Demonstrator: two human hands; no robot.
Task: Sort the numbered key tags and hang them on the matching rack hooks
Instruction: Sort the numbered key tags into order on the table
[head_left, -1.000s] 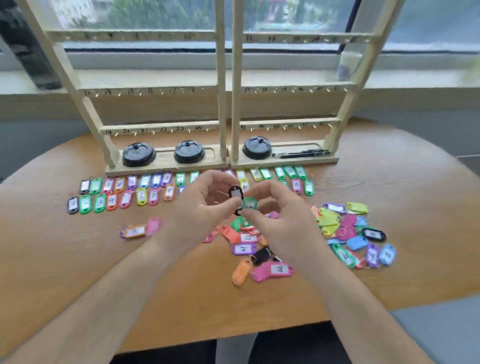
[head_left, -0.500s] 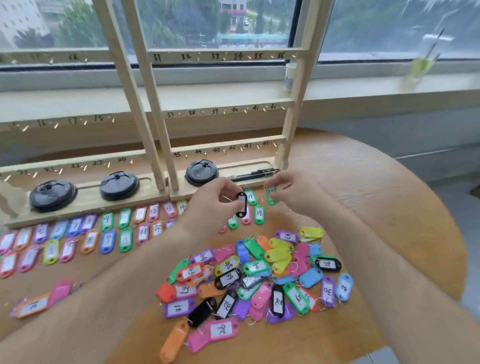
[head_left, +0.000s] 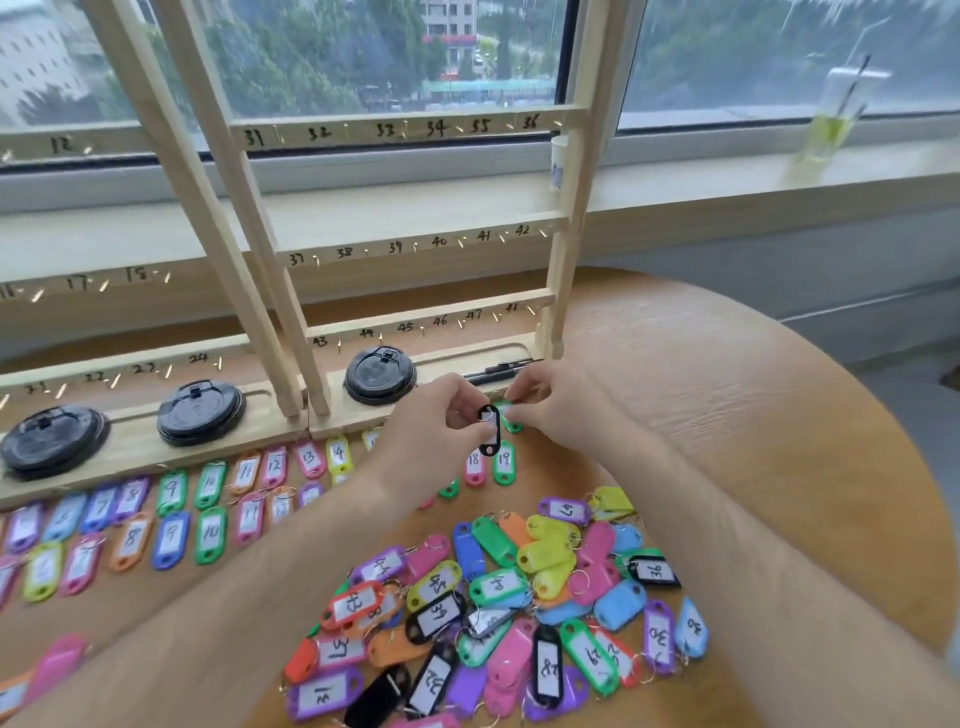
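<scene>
view: head cam only, looking down n fwd, edges kinda blurry
left hand (head_left: 431, 439): mid-frame, thumb + fingers pinching a black tag (head_left: 489, 431) near its top end. Tag hangs upright just above the surface, white label facing the cam, can't read the no.
right hand (head_left: 558, 410): right at 3 o'clock of the left one, fingers curled in n clamped on a green tag (head_left: 511, 418). It's mostly hidden behind the black one; can't tell if the 2 tags touch
rack (head_left: 410, 130): wooden, at 12 o'clock from the hands, rails w/ small hooks n handwritten nos.: 31-36 top, 37-42 mid, 43-48 low
left rack section (head_left: 130, 366): at 9-10 o'clock, rails showing 12, 16-18, 21-24
black lids (head_left: 381, 375): 3 of em sitting in the rack base trays, nearest one at 11 o'clock of the left hand
pen (head_left: 493, 370): black, lying in the base tray just behind the hands
sorted rows (head_left: 171, 514): at 8-9 o'clock, tags flat in 2 rows along the base front, roughly in order (8 thru 14 readable). 18 n 19 lie right under the hands
pile (head_left: 519, 597): loose heap at 6 o'clock btwn the forearms, mixed colours, overlapping, 36 n 39 readable
surface (head_left: 753, 415): round, wood grain
cup (head_left: 831, 119): clear plastic w/ straw n greenish drink, on the windowsill at 2 o'clock, well apart from everything
</scene>
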